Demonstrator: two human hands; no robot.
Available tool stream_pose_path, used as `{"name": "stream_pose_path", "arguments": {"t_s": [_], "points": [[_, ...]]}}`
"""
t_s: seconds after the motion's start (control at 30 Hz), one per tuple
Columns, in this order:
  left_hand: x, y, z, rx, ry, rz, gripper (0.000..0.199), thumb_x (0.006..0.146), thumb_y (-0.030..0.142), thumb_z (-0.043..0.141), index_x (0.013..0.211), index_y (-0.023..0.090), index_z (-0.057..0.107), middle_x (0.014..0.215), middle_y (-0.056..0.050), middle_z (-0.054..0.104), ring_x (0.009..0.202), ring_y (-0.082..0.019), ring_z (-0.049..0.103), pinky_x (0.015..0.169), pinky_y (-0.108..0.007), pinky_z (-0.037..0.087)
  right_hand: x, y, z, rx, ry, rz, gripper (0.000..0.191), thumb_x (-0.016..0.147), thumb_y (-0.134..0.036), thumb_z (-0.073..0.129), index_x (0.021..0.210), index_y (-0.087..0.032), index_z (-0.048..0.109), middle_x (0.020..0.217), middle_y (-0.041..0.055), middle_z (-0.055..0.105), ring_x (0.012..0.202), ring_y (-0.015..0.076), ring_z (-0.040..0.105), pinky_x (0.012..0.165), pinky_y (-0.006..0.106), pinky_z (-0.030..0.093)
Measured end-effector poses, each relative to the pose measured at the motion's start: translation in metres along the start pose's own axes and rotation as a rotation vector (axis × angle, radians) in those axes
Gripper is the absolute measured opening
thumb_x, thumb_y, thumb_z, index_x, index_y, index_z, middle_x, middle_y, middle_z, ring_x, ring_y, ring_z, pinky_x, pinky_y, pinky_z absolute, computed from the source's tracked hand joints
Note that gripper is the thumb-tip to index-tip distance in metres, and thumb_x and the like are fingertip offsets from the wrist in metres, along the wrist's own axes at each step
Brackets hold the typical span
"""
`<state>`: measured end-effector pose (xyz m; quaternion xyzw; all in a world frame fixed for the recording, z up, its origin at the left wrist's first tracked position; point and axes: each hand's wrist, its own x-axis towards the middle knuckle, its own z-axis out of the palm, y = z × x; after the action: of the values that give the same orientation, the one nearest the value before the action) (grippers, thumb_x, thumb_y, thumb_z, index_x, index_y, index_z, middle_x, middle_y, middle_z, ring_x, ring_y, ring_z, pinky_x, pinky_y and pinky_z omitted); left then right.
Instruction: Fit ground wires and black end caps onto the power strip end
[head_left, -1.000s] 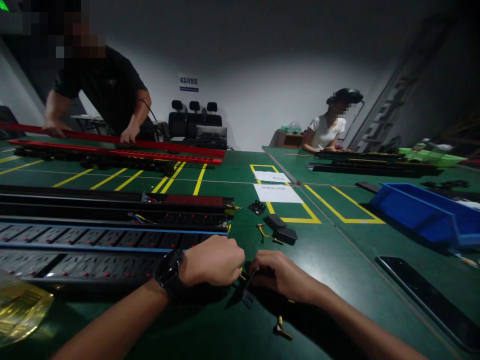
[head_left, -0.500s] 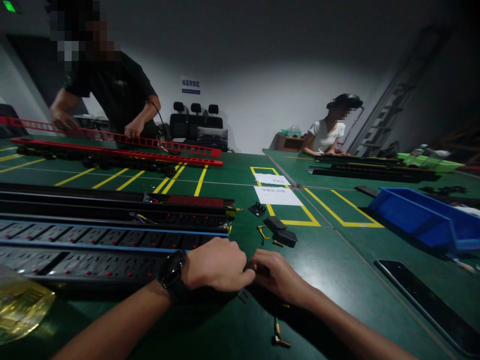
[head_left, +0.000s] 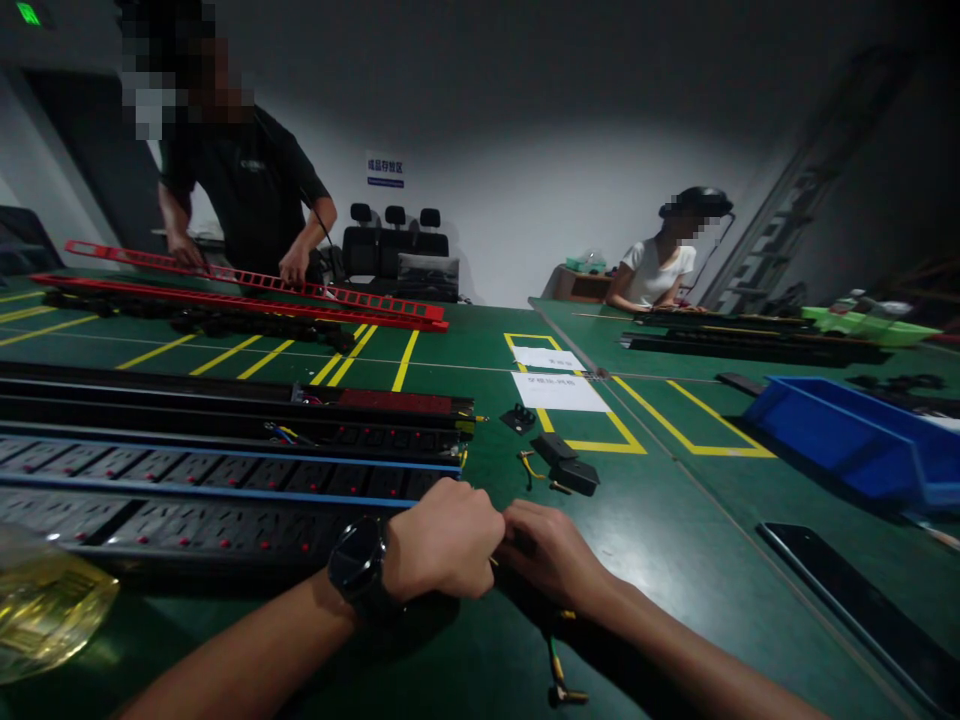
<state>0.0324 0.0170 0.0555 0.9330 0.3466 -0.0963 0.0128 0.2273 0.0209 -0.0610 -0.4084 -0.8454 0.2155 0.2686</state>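
Note:
My left hand (head_left: 446, 535), with a black watch (head_left: 360, 560) on its wrist, is closed at the right end of the nearest black power strip (head_left: 225, 530). Right against it is my right hand (head_left: 559, 555), its fingers curled inward. What the two hands pinch between them is hidden; a small yellowish bit shows just below the left fingers. A second socket strip with blue edges (head_left: 187, 465) lies beyond. On the table below my right hand rests a green-yellow wire with a metal terminal (head_left: 556, 665). Two black end caps (head_left: 574, 474) lie past the hands, beside another short yellow wire (head_left: 529, 466).
A blue bin (head_left: 847, 440) and a dark phone (head_left: 855, 600) are on the right. A clear bag of yellowish parts (head_left: 52, 610) stands at the left. Paper sheets (head_left: 562, 393) lie ahead. Two other people work across the table, one handling a red slotted rail (head_left: 300, 286).
My left hand has turned slightly and shifted a little right; the dark clip seen below it is out of sight. The co-worker's red rail has moved right.

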Motion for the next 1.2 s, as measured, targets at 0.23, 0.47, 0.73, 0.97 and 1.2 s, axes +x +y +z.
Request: {"name": "stream_pose_path", "arguments": {"t_s": [0.23, 0.47, 0.73, 0.97, 1.2], "points": [[-0.004, 0.007, 0.002, 0.022, 0.036, -0.024, 0.021, 0.087, 0.024, 0.063, 0.083, 0.011, 0.078, 0.079, -0.02, 0.077, 0.079, -0.033, 0.077, 0.067, -0.037, 0.056, 0.0, -0.002, -0.002, -0.008, -0.021, 0.01, 0.017, 0.097, -0.032, 0.065, 0.085, -0.02, 0.066, 0.079, 0.0013, 0.064, 0.067, 0.0149, 0.054, 0.061, 0.026, 0.035], [-0.006, 0.012, 0.001, 0.03, 0.045, -0.044, 0.019, 0.089, 0.022, 0.064, 0.079, 0.012, 0.076, 0.078, -0.019, 0.076, 0.08, -0.032, 0.077, 0.068, -0.037, 0.053, 0.001, -0.007, -0.007, 0.0, -0.043, 0.005, 0.017, 0.098, -0.031, 0.065, 0.086, -0.021, 0.064, 0.081, 0.0012, 0.063, 0.069, 0.0155, 0.056, 0.062, 0.026, 0.035], [-0.004, 0.01, -0.001, 0.04, 0.017, -0.047, 0.021, 0.089, 0.025, 0.064, 0.081, 0.011, 0.078, 0.079, -0.02, 0.077, 0.079, -0.033, 0.076, 0.068, -0.038, 0.054, 0.0, -0.006, -0.007, -0.011, -0.048, -0.012, 0.017, 0.099, -0.028, 0.064, 0.084, -0.02, 0.064, 0.079, 0.0004, 0.061, 0.067, 0.0147, 0.054, 0.061, 0.025, 0.034], [-0.003, 0.009, 0.006, 0.046, 0.102, -0.037, 0.021, 0.087, 0.027, 0.067, 0.077, 0.011, 0.076, 0.073, -0.018, 0.074, 0.071, -0.029, 0.074, 0.066, -0.035, 0.053, 0.0, -0.006, -0.007, -0.016, -0.062, -0.015, 0.018, 0.1, -0.03, 0.064, 0.085, -0.02, 0.065, 0.079, 0.0005, 0.061, 0.067, 0.0146, 0.053, 0.061, 0.025, 0.035], [-0.004, 0.007, 0.0, 0.05, 0.032, -0.005, 0.021, 0.09, 0.024, 0.064, 0.081, 0.012, 0.078, 0.077, -0.019, 0.077, 0.077, -0.032, 0.077, 0.067, -0.037, 0.054, 0.0, -0.008, -0.009, 0.006, -0.066, -0.012, 0.018, 0.101, -0.03, 0.062, 0.086, -0.02, 0.066, 0.082, 0.0015, 0.064, 0.07, 0.0157, 0.057, 0.063, 0.026, 0.037]]}}
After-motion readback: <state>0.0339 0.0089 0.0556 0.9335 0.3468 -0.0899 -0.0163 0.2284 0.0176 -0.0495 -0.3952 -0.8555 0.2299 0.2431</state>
